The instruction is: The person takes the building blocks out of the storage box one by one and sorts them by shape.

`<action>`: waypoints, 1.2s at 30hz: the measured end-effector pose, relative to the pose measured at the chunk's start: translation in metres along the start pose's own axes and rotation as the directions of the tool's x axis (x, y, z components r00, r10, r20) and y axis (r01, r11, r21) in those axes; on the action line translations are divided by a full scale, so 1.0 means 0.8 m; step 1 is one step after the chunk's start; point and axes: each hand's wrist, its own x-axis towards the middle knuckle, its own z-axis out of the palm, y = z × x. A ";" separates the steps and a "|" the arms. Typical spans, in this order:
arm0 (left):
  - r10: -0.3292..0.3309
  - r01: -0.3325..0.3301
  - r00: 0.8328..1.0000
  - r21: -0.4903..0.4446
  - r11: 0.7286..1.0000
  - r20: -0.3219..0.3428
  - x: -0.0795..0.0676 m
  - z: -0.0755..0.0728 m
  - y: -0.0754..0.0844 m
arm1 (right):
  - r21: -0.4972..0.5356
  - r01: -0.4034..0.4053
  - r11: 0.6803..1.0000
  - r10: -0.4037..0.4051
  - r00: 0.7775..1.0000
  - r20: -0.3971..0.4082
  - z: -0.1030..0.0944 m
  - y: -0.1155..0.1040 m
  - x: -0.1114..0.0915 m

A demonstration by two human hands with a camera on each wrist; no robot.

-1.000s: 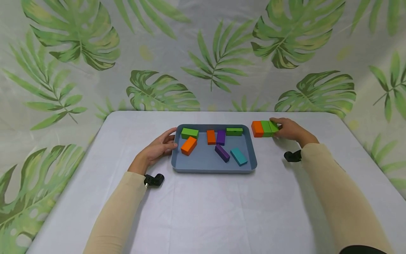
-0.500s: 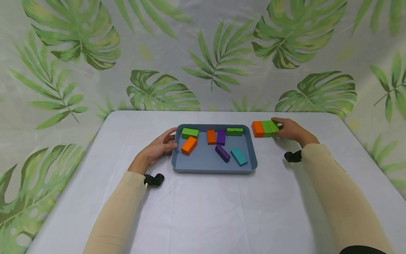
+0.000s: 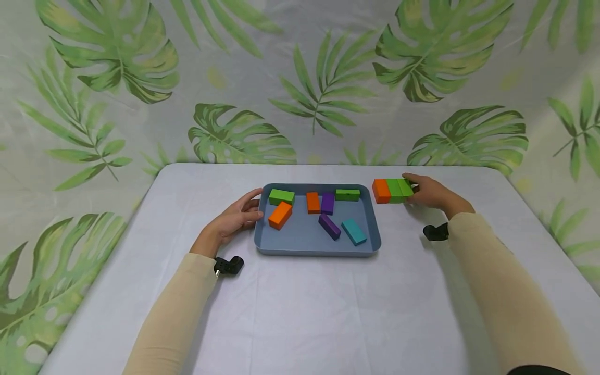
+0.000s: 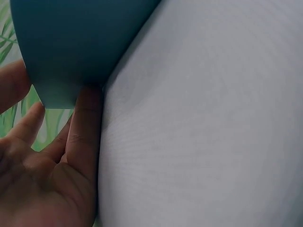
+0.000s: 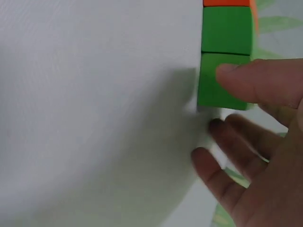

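Note:
My left hand rests at the left end of a blue-grey tray. Its fingers lie fairly straight along the tray's outer wall, with the thumb near the rim. Right of the tray, my right hand pinches a green block at the end of a short row. In the right wrist view, its thumb presses the face of that green block; the other fingers spread below. Beside it in the row stand a second green block and an orange block.
Inside the tray lie loose blocks: green, orange, another orange, purple, a second purple, another green and teal. A white cloth covers the table; a leaf-printed backdrop rises behind.
Almost nothing differs. The whole scene shifts very slightly in the head view; both hands keep their places at the tray and the green block.

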 end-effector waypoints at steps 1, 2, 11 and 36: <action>-0.001 0.001 1.000 -0.001 1.000 0.001 0.000 0.001 0.000 | -0.007 0.004 1.000 -0.004 1.000 0.004 -0.003 0.000 -0.002; 0.000 0.000 1.000 0.001 1.000 0.002 0.000 0.001 0.000 | -0.016 0.011 1.000 -0.010 1.000 0.007 -0.006 -0.001 -0.005; -0.005 0.005 1.000 0.000 1.000 -0.008 0.000 -0.001 0.003 | -0.077 0.141 0.987 -0.146 0.987 -0.064 -0.038 -0.046 -0.028; -0.004 0.004 1.000 0.015 1.000 -0.012 -0.001 0.002 -0.001 | -0.251 0.499 0.829 -0.516 0.857 0.000 0.043 -0.246 -0.024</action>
